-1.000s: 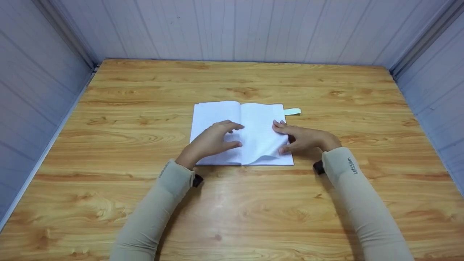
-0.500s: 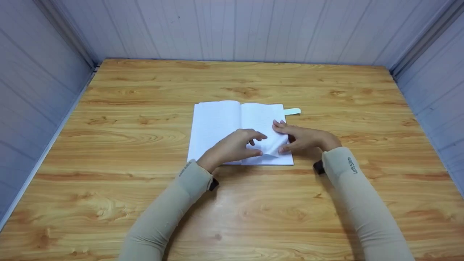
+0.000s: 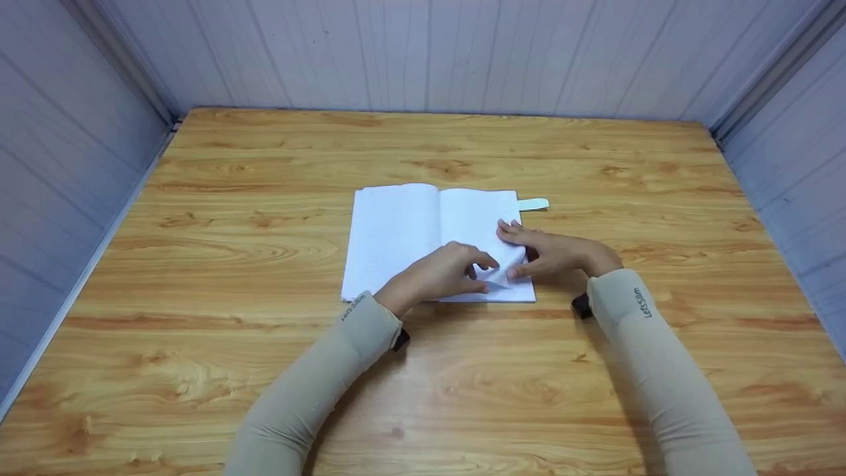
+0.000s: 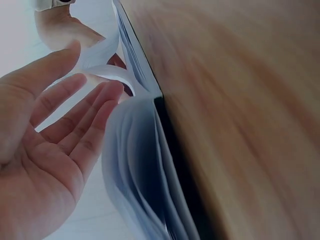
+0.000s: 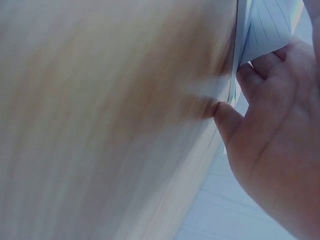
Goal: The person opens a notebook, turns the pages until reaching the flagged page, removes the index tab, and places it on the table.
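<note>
An open notebook (image 3: 398, 221) with white pages lies on the wooden table. My right hand (image 3: 558, 251) rests at its right edge, fairly straight fingers touching the right page (image 3: 472, 215), whose lower corner is raised beside the thumb. In the right wrist view the lined page (image 5: 270, 27) bends up and hides some fingertips of the right hand (image 5: 280, 120). Over the lower right page reaches my left hand (image 3: 449, 272), thumb apart from its loosely bent fingers. The left wrist view has the left hand (image 4: 55, 145) beside curled pages (image 4: 132, 155); contact with the raised corner is unclear.
A pale green strip (image 3: 533, 203) sticks out from the notebook's upper right side. Around it spreads the wooden table (image 3: 423, 383), bounded by white panelled walls (image 3: 423, 53) at the back and sides.
My left hand has moved right and slightly nearer, from the notebook's middle to the raised corner of the right page. The right hand has stayed in place.
</note>
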A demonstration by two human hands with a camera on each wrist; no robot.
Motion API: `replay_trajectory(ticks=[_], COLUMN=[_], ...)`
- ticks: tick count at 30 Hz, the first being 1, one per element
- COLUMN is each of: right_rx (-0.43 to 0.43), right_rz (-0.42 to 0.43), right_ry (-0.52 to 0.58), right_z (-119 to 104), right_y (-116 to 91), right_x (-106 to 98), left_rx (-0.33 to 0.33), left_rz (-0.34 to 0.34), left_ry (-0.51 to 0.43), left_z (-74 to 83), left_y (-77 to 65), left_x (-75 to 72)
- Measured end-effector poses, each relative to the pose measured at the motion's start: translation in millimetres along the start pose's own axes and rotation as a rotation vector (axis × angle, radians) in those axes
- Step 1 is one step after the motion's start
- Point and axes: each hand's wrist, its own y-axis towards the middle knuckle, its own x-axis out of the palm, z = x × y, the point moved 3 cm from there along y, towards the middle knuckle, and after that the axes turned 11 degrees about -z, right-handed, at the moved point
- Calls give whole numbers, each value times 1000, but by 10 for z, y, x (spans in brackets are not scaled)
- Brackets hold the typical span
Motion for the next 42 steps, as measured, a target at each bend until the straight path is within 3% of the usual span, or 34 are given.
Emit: replay_trajectory(ticks=[18, 29, 34, 42], right_rx=[-58, -47, -27, 5], right_rz=[-12, 47, 97, 187], right_ry=[-19, -16, 18, 97], right_z=[0, -13, 10, 25], right_y=[22, -8, -47, -93], right_x=[4, -8, -68, -112], left_rx=[12, -6, 10, 60], left_rz=[12, 22, 65, 189], left_ry=[-26, -39, -20, -83], left_z=[-34, -50, -37, -40], left_y=[-4, 0, -15, -76], left_x=[10, -1, -30, -102])
